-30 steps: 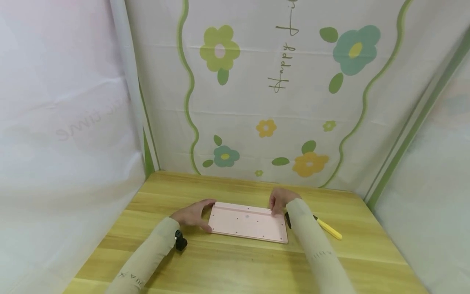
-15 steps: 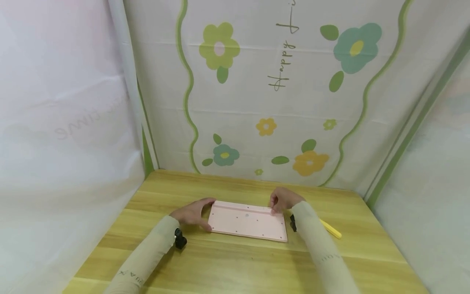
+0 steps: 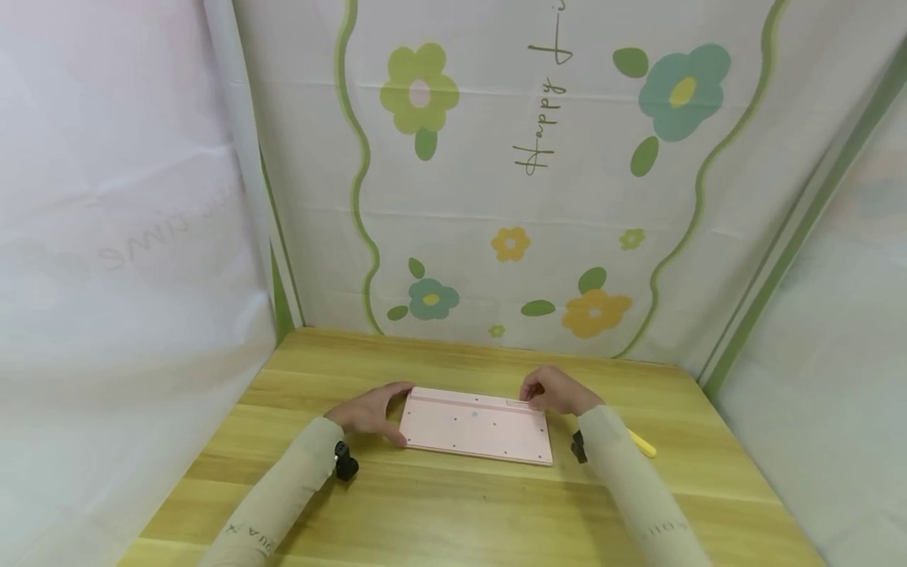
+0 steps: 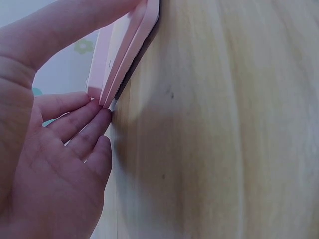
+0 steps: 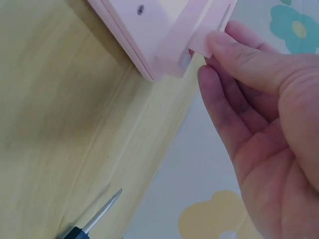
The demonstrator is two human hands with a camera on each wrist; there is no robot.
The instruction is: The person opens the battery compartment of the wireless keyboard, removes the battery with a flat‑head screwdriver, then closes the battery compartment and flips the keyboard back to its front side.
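A flat pink keyboard [image 3: 475, 435] lies underside up on the table, with small dark screws dotted over it and a raised bar along its far edge. My left hand [image 3: 364, 411] grips its left end, thumb at the near corner and fingers at the far one. At the far right corner, my right hand [image 3: 561, 391] pinches a small pale pink cover [image 5: 201, 43] between thumb and fingers. That cover sticks out past the end of the raised bar. A narrow slot outline shows in the bar beside the fingertips.
A screwdriver with a yellow handle [image 3: 643, 443] lies on the wooden table [image 3: 439, 520] right of the keyboard, partly hidden by my right sleeve; its metal shaft [image 5: 103, 211] shows in the right wrist view. A flower-printed cloth [image 3: 453, 197] hangs behind the table.
My right hand and forearm have shifted to the right at the keyboard's far right corner, and a slot outline has come into sight there. The left hand and the keyboard stay almost in place.
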